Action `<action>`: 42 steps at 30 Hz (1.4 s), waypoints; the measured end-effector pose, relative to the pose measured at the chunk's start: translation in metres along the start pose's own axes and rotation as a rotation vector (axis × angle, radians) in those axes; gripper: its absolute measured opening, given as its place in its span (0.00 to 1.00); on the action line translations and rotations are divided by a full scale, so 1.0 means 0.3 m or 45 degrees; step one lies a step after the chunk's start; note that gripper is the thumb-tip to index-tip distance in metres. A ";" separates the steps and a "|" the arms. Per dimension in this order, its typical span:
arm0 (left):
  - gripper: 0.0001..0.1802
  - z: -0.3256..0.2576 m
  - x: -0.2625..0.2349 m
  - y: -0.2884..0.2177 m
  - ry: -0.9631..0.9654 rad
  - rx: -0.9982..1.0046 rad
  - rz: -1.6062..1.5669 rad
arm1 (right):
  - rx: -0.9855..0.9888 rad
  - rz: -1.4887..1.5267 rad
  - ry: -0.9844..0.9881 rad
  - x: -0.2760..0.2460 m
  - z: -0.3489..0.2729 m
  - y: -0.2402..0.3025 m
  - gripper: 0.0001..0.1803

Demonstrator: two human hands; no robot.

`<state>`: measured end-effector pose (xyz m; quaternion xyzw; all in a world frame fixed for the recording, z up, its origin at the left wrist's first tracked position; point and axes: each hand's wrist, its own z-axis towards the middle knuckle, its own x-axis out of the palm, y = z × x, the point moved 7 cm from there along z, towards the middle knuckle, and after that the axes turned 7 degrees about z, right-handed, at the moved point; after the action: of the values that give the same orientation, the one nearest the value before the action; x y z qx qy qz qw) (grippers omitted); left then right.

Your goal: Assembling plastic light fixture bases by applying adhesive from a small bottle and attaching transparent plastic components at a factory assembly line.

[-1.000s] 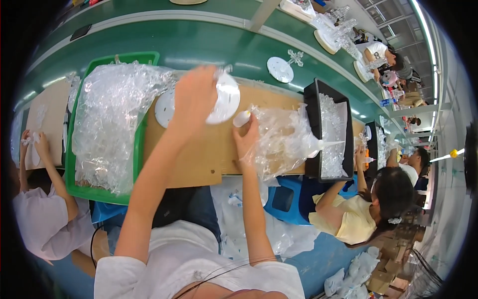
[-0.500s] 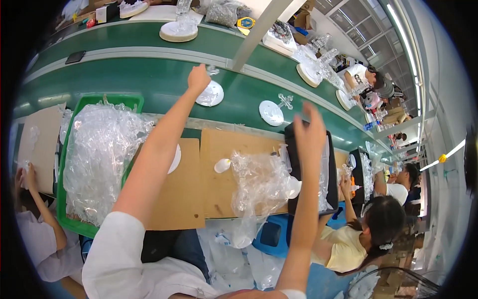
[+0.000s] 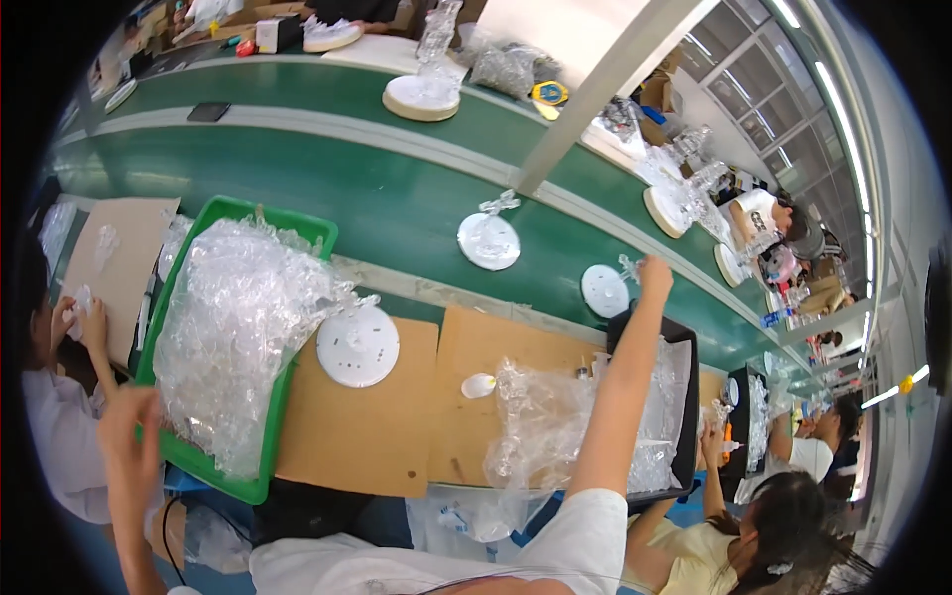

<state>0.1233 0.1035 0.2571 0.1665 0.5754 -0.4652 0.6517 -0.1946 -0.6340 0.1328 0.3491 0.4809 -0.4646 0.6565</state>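
My right hand (image 3: 654, 279) reaches over the green work surface, fingers closed at the clear plastic piece (image 3: 630, 266) beside a white round disc (image 3: 605, 292). My left hand (image 3: 129, 428) is raised near the left side of the green bin (image 3: 260, 488); it is smeared by motion, so its fingers cannot be read. Clear plastic parts in bags (image 3: 233, 327) heap up in that bin. A second white disc (image 3: 488, 242), with a clear piece at its far edge, lies on the green surface. Another perforated white disc (image 3: 358, 346) rests on brown cardboard (image 3: 347, 451).
Right of the cardboard stands a black bin (image 3: 684, 416) with clear wrapping inside. Crumpled clear bags (image 3: 535, 416) and a small white bottle (image 3: 478, 386) lie on the cardboard. A metal post (image 3: 595, 109) rises beyond. Co-workers sit on both sides, one person's hands (image 3: 84, 319) at far left.
My left hand has left the clear piece on the middle disc and swung back to the near left. My right hand has moved outward to the right disc's clear piece. The view has shifted.
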 end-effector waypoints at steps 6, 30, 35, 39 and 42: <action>0.17 -0.136 0.411 0.581 0.582 -0.082 0.426 | -0.219 -0.146 -0.231 -0.308 0.006 0.104 0.11; 0.22 0.023 0.632 0.324 0.384 0.298 0.149 | -0.795 0.735 0.399 -0.490 -1.353 0.917 0.15; 0.24 -0.049 0.489 0.357 0.247 0.266 0.012 | -0.767 0.829 0.288 -0.542 -1.400 0.825 0.17; 0.22 -0.135 0.263 0.369 0.194 0.037 -0.028 | -0.532 0.990 0.279 -0.566 -1.462 0.757 0.16; 0.19 -0.190 0.144 0.304 0.106 -0.034 -0.176 | -0.471 1.156 0.267 -0.584 -1.545 0.745 0.14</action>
<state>0.1582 0.1750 0.1728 0.1368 0.6184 -0.4941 0.5956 -0.1440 -0.0937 0.1667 0.4458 0.4182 -0.0011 0.7914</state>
